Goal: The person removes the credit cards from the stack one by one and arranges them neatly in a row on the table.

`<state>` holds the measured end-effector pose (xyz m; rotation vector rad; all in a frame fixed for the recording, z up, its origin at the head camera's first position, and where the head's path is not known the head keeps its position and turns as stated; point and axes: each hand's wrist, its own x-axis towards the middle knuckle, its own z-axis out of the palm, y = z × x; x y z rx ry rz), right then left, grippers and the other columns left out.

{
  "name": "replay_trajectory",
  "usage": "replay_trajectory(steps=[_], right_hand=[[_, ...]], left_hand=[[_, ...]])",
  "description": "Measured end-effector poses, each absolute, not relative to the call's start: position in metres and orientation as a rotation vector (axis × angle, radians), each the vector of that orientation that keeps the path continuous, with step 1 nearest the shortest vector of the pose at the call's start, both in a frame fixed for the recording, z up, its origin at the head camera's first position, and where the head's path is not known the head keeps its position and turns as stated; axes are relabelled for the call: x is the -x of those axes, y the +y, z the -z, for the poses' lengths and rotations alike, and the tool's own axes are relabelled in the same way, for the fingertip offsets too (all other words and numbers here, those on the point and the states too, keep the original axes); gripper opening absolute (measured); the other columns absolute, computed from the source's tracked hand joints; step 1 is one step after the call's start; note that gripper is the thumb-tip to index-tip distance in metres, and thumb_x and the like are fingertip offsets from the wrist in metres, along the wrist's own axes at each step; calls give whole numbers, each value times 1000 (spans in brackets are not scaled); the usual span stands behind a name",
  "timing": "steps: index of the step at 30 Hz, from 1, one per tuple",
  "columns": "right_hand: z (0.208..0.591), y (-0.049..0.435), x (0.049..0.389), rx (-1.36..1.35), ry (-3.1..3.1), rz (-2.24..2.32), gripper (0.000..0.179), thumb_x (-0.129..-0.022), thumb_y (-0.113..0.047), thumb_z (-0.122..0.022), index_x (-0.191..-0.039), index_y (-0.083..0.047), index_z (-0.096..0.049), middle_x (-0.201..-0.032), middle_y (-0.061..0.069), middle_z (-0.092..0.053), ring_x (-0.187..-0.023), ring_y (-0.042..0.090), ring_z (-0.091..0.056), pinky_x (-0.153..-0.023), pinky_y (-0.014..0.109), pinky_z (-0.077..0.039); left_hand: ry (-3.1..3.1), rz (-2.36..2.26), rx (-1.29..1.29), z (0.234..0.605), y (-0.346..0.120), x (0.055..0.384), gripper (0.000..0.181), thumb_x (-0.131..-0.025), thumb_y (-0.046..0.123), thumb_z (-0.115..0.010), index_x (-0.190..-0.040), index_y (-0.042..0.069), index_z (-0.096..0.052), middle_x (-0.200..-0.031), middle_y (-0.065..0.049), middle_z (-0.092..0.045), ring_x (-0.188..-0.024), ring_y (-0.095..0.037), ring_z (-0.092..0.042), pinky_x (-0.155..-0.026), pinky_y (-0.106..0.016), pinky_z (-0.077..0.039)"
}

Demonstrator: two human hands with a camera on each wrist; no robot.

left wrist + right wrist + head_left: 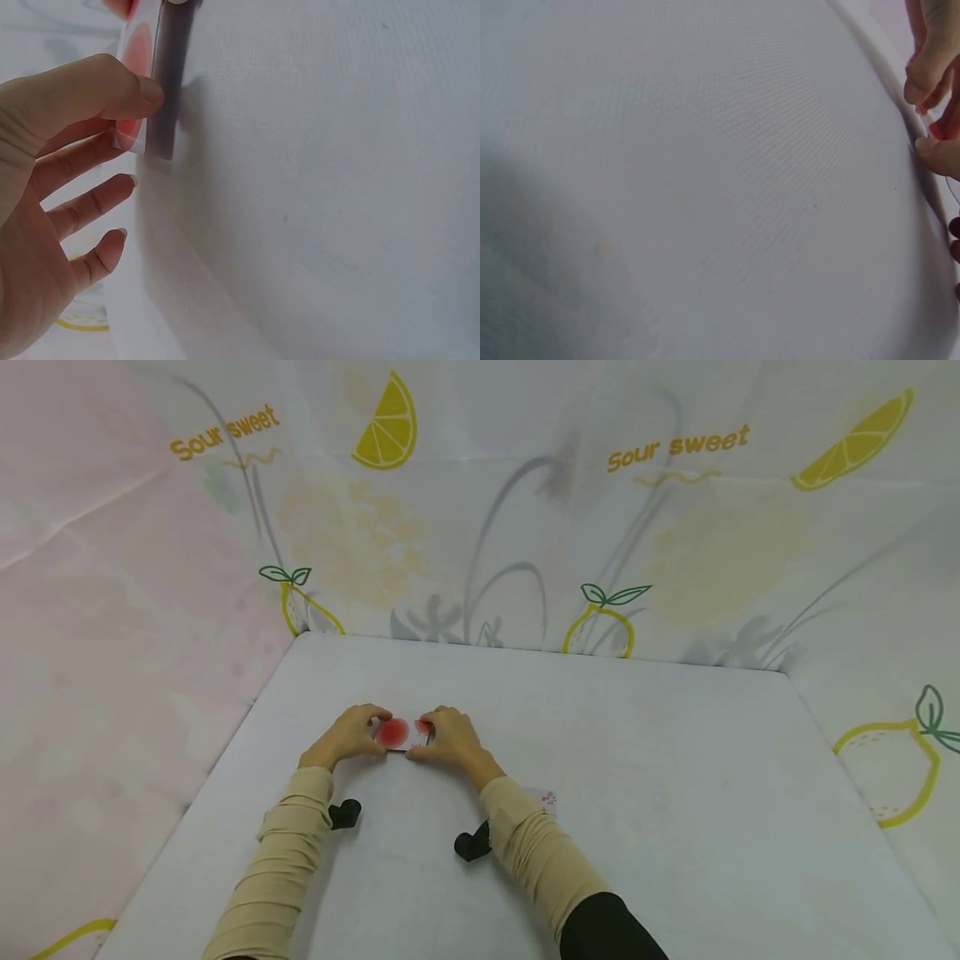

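Observation:
A small white card (401,734) printed with red circles is held between both hands over the white table. My left hand (348,734) pinches its left end, thumb on the near edge and index finger at the far side. At the other end my right hand (450,739) grips it, thumb in front and fingers behind. In the left wrist view the card (136,60) is seen edge-on with a dark band along its near side; the left hand's (45,172) other fingers are spread. The right wrist view catches only part of the right hand (941,157), at its edge.
A second white piece with pink dots (550,800) lies partly hidden behind the right sleeve (536,843). Black rounded devices (346,814) sit at the wrists. Behind the white table (675,818) rises a lemon-printed cloth (480,485), which also borders both sides.

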<state>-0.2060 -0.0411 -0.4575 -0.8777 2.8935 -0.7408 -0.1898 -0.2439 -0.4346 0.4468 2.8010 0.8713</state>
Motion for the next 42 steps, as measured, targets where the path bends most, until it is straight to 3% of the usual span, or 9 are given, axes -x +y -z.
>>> replay_trajectory(steps=[15,42], right_hand=[[460,-46,204,890,2944,667,56,-71,-48,-77,-111,-11,-69,-105,4,-65,-94,19,-59,-77,34,-47],[468,-46,203,814,2922,711,57,-72,-51,-75,-114,-13,-67,-109,5,-57,-101,19,-54,-83,35,-43]], left_hand=[[2845,-820,-408,436,-247,190,54,-64,4,-74,-114,-9,-60,-115,-25,-59,-105,-42,-53,-89,-56,-42],[2786,-829,-310,439,-248,190,52,-67,4,-74,-117,-4,-61,-123,-30,-44,-117,-47,-38,-96,-60,-36]])
